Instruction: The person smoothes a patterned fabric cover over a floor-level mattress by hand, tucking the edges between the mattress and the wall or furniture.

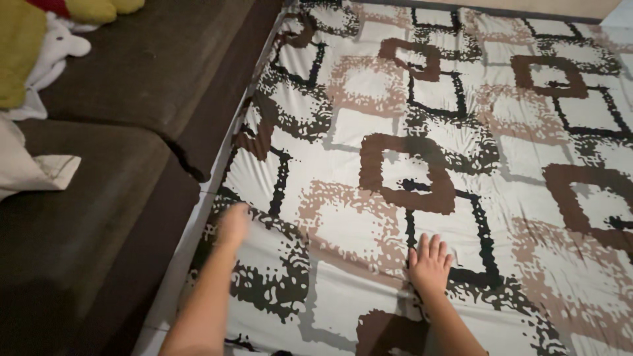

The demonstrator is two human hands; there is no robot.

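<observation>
A white bed sheet (369, 125) with brown, tan and black square patterns covers the mattress across most of the view. My left hand (234, 223) is blurred and lies on the sheet close to its left edge, next to the sofa; its fingers cannot be made out. My right hand (429, 262) rests flat on the sheet, palm down with the fingers spread, holding nothing. Both forearms reach in from the bottom edge of the view.
A dark brown sofa (119, 151) runs along the left side of the mattress. On it lie yellow and white soft toys (39, 46) and a white cloth (26, 168). A pale wall strip shows at the top right.
</observation>
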